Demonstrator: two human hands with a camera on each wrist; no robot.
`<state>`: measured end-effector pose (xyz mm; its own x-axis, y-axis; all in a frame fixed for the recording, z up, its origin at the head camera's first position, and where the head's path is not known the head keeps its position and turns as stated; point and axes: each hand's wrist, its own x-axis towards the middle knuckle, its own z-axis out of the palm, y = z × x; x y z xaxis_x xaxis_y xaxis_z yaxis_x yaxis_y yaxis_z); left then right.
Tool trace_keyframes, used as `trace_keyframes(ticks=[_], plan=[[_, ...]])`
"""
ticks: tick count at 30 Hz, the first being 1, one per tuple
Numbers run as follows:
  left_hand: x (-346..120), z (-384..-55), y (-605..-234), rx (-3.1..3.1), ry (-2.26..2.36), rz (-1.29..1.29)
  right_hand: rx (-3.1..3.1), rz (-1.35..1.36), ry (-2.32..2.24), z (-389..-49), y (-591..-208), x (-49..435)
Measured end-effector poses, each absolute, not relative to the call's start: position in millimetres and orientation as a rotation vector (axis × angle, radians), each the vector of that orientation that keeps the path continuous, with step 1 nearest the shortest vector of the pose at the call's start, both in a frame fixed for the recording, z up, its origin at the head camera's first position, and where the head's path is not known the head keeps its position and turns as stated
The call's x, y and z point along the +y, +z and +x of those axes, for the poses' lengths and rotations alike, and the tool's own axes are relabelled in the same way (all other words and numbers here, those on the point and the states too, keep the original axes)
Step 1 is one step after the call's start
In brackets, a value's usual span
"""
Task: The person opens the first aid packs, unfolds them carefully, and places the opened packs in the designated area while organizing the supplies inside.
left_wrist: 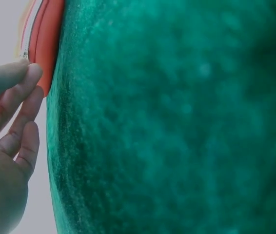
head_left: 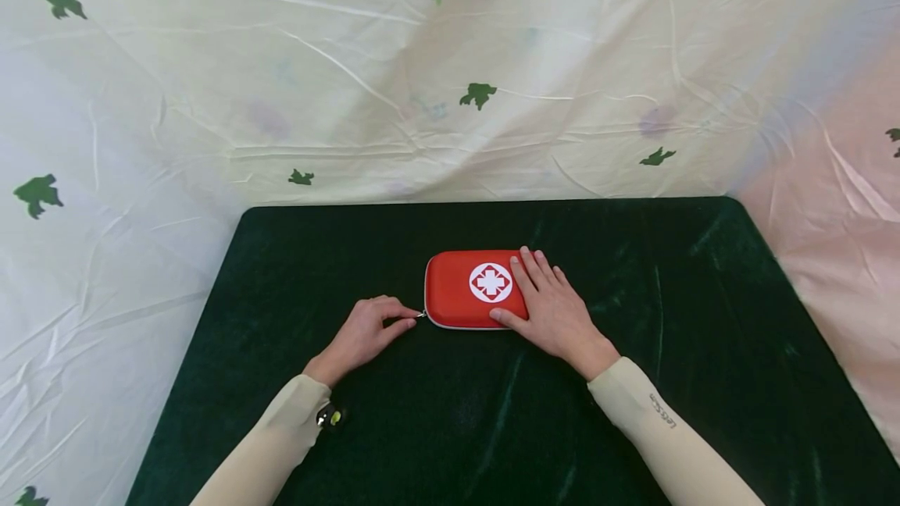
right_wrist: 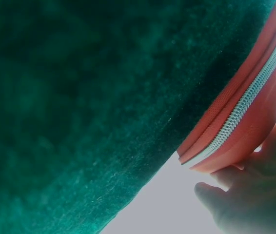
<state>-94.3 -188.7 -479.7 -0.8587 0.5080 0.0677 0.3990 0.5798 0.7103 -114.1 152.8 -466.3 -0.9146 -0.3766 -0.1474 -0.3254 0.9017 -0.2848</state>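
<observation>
A red zippered first-aid case (head_left: 450,287) with a white cross emblem lies flat on the dark green cloth. At its near left corner my left hand (head_left: 367,334) pinches the small metal zipper pull (head_left: 421,314) between thumb and forefinger. The left wrist view shows thumb and forefinger meeting at the zipper (left_wrist: 27,41), the other fingers loosely bent. My right hand (head_left: 558,321) rests on the right part of the case with fingers spread, covering its right end. In the right wrist view the zipper teeth (right_wrist: 240,109) run closed along the visible side.
Green velvet cloth (head_left: 436,428) covers the table, with its far edge just beyond the case. Pale curtains (head_left: 394,100) with green bird and leaf prints hang behind and on both sides. A dark round device (head_left: 329,416) sits at the left wrist.
</observation>
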Motion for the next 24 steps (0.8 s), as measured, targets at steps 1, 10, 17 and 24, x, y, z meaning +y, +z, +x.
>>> trace_keyframes(ticks=[1, 10, 17, 24], plan=[[-188.7, -94.2, -479.8, 2.660, 1.144, 0.770, 2.867, -0.534, -0.378, -114.1, -466.4, 152.8], [-187.1, -92.1, -478.3, 2.647, 1.131, 0.769, 2.869, -0.540, -0.388, -114.3, -466.3, 152.9], [-185.7, -89.8, -478.9, 2.628, 1.126, 0.765, 2.871, -0.546, -0.398, -114.4, -466.9, 153.2], [-187.5, -89.6, -500.6, 2.593, 1.281, 0.870, 2.868, -0.545, -0.395, -114.3, -465.9, 153.1]])
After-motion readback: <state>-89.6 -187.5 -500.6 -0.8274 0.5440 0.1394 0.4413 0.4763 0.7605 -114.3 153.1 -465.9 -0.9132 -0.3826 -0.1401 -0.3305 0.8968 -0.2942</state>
